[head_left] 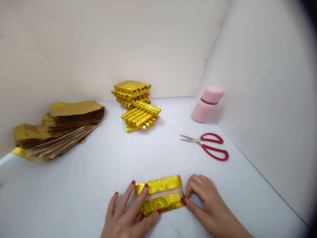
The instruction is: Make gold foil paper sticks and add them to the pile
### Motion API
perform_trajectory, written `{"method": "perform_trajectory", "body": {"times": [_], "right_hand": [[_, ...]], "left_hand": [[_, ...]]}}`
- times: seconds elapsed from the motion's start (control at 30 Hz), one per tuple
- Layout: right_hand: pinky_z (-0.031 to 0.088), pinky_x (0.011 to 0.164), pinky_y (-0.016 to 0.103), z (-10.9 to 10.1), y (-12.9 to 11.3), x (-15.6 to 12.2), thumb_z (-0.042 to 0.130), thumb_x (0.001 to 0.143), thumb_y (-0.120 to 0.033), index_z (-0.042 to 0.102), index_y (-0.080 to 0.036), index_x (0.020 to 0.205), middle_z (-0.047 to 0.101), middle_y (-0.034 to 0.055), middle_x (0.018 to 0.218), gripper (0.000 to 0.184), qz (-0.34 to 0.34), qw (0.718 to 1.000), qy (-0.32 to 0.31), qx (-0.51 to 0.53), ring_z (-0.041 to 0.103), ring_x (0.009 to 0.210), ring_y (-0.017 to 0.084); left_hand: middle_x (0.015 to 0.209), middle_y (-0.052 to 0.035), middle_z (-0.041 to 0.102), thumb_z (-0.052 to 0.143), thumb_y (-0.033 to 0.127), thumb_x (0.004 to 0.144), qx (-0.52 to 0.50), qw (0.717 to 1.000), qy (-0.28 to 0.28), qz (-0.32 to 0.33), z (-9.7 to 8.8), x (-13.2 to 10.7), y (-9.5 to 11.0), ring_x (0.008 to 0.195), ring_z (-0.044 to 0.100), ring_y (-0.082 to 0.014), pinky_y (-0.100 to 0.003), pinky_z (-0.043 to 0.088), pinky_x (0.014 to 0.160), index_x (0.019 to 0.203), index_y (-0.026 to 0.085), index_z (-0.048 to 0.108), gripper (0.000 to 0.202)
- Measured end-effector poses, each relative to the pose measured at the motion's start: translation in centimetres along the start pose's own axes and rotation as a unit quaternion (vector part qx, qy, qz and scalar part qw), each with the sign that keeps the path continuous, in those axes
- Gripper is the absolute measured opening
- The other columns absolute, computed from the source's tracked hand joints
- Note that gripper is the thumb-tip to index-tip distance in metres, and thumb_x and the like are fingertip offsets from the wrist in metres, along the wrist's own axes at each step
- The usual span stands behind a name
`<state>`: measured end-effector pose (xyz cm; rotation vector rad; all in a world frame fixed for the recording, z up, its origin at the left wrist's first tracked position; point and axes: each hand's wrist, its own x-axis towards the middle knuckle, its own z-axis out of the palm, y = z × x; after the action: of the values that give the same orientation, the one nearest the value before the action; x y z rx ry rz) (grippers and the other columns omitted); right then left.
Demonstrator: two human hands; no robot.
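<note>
The left hand (126,215) presses on a gold foil packet (160,206), and the right hand (208,205) holds its other end. A paper strip (163,193) crosses the packet. Farther on the white table (99,172) are a pile of foil sheets (59,129), stacked gold sticks (136,104), red scissors (208,145) and a pink bottle (206,104).

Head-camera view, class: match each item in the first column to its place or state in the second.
Items:
1. Red-handled scissors
2. Pink cylindrical container
3. Folded gold foil packet
4. Gold foil sticks

Places or states:
A. Between the left hand and right hand
B. Piled in crossing layers at the back
C. Tilted near the right wall
D. Lying flat, blades pointing left

Pairs: 1-D, 2-C, 3-A, 4-B
</note>
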<state>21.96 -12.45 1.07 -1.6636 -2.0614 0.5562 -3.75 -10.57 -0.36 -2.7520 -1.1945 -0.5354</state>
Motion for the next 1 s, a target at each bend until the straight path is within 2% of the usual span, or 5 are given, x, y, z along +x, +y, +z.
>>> {"method": "perform_trajectory", "body": {"times": [0.33,0.5,0.57,0.77,1.0], "right_hand": [[0.047,0.068,0.036,0.0,-0.5,-0.3,0.051,0.082,-0.014,0.047,-0.022,0.073,0.056,0.0005,0.075,0.013,-0.008,0.998,0.049,-0.037,0.054,0.072,0.018],[0.050,0.080,0.036,2.5,-2.0,-1.5,0.047,0.085,-0.009,0.056,-0.019,0.106,0.066,0.0108,0.103,0.025,-0.210,0.946,0.200,-0.145,0.061,0.095,0.022],[0.051,0.082,0.029,3.8,-2.7,-1.7,0.047,0.088,-0.013,0.059,-0.021,0.107,0.069,0.0066,0.102,0.024,-0.299,0.921,0.189,-0.166,0.063,0.096,0.019],[0.051,0.084,0.022,4.4,-2.9,-1.6,0.038,0.095,-0.023,0.063,-0.014,0.104,0.071,0.0032,0.102,0.028,-0.344,0.889,0.171,-0.249,0.065,0.095,0.015],[0.047,0.090,0.021,1.7,-1.8,-2.1,0.047,0.090,-0.023,0.063,-0.014,0.107,0.068,0.0031,0.109,0.025,-0.309,0.923,0.105,-0.204,0.064,0.099,0.013]], "left_hand": [[0.125,-0.0065,0.057,0.053,0.038,0.086,0.008,0.977,-0.047,0.208,-1.5,2.0,-1.9,0.109,0.057,-0.0302,-0.043,0.047,0.086,0.118,0.027,0.058,0.034],[0.124,-0.0014,0.058,0.047,0.033,0.092,0.007,0.963,-0.029,0.269,-1.1,1.9,-2.3,0.110,0.057,-0.0195,-0.030,0.041,0.095,0.125,0.020,0.051,0.035],[0.123,-0.0037,0.059,0.044,0.030,0.094,0.003,0.962,-0.020,0.273,-0.8,1.7,-2.3,0.111,0.056,-0.0174,-0.029,0.038,0.097,0.125,0.017,0.050,0.034],[0.122,-0.0021,0.061,0.039,0.033,0.096,0.049,0.958,0.020,0.282,-0.8,1.7,-2.2,0.111,0.054,-0.0143,-0.031,0.017,0.108,0.122,0.017,0.054,0.034],[0.127,0.0008,0.056,0.037,0.032,0.097,0.074,0.953,0.024,0.292,0.0,1.3,-2.7,0.116,0.050,-0.0161,-0.034,0.016,0.108,0.125,0.020,0.051,0.034]]}}
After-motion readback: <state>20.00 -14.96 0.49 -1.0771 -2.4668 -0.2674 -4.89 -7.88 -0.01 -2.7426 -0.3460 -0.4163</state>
